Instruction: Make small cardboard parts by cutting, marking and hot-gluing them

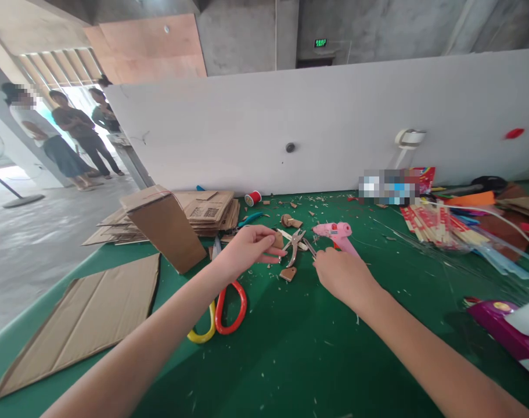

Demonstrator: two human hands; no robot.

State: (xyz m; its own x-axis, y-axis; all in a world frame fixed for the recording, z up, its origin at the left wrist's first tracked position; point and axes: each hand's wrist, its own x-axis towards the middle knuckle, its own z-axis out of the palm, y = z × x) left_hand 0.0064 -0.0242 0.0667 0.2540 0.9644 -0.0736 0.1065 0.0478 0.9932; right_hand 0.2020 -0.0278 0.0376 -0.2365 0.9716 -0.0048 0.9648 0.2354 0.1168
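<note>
Two steady grips are suiting me best: left hand pinching a small brown cardboard piece, right hand holding a slim grey metal tool.

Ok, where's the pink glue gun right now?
In the head view, the pink glue gun is right of centre on the green table, just beyond the right hand.

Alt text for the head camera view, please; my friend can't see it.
A person's left hand holds a small brown piece and the right hand a slim tool above a green table. Pliers, a pink glue gun and scissors lie nearby.
</note>
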